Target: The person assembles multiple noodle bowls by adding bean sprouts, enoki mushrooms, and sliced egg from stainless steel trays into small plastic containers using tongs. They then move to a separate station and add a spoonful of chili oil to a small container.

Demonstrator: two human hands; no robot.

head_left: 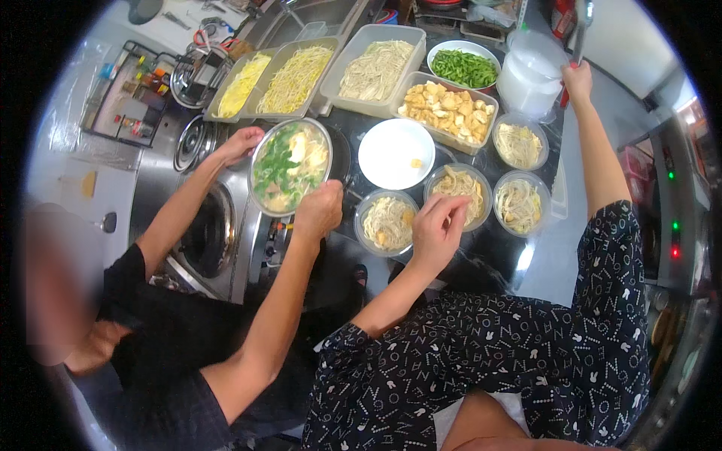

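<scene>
I had the left hand [436, 233], fingertips together, nearer the noodle bowl [456, 183] at its 1 o'clock, the right hand [576, 80] clamped on a long implement [582, 34].

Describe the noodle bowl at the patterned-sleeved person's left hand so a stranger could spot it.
On the dark counter, find the white dish. Just below it, to the right in the picture, sits a clear round bowl of noodles. Of four such bowls, only this one has the person's left hand with its fingertips over it.
</scene>
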